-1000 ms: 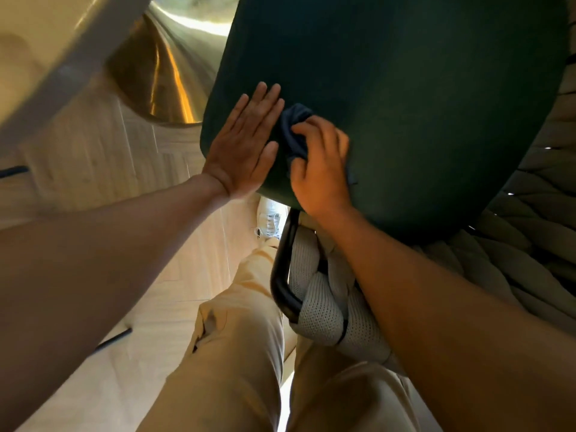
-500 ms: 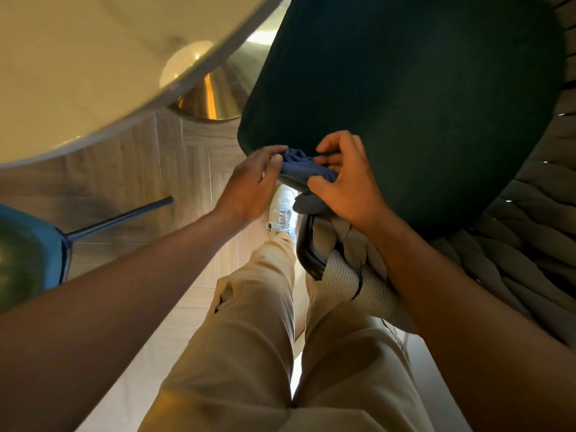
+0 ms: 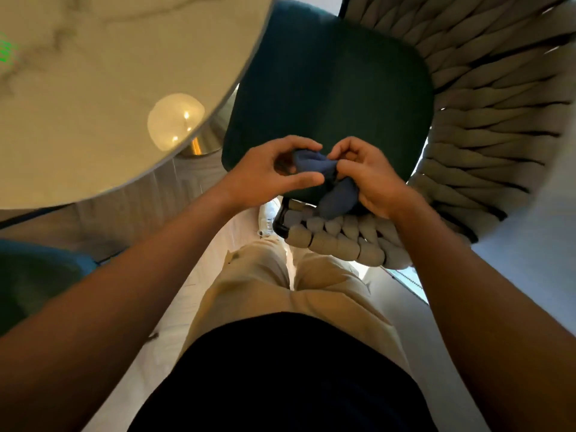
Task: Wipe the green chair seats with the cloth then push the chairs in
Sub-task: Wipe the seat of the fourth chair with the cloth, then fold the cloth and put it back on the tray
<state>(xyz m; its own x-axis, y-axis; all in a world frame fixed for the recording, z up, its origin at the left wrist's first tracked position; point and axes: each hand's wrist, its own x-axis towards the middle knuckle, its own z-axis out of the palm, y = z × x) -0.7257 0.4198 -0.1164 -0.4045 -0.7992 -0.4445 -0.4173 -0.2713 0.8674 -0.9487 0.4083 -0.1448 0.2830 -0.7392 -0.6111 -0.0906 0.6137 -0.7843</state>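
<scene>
Left hand: your left hand sits at frame centre, fingers and thumb curled round one end of the blue cloth.
Right hand: your right hand pinches the other end, with the rest bunched under its palm.
Cloth: held between both hands, above the near edge of the green chair seat.
Chair: its woven backrest curves along the right of the frame.
Surface: the marble surface fills the upper left.
Second seat: another green seat shows at the left edge.
</scene>
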